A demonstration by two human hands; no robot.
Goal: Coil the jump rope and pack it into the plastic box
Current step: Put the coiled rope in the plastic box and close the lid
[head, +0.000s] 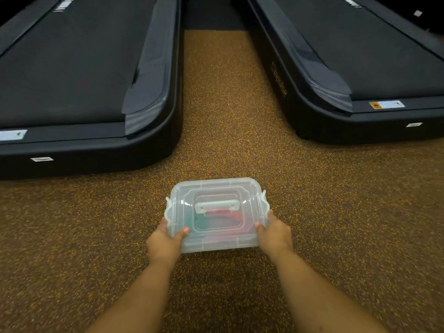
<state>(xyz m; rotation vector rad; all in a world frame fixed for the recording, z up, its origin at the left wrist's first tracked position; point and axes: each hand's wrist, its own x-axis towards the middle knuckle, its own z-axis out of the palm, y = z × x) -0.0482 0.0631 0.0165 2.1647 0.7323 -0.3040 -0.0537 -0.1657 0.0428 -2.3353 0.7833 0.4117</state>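
Note:
A clear plastic box (pixel 216 188) with its lid on and a white handle on top sits low over the speckled floor, in the middle of the view. Through the lid the jump rope (pixel 216 216) shows as blurred red and green shapes inside. My left hand (pixel 163 243) grips the box's near left corner, thumb on the lid. At the near right corner my right hand (pixel 276 236) holds it the same way. Whether the box rests on the floor or hangs just above it is unclear.
Two black treadmill decks flank a strip of brown speckled rubber floor (pixel 216 104): the left treadmill (pixel 84 80) and the right treadmill (pixel 360 68). Their rear ends stand just beyond the box.

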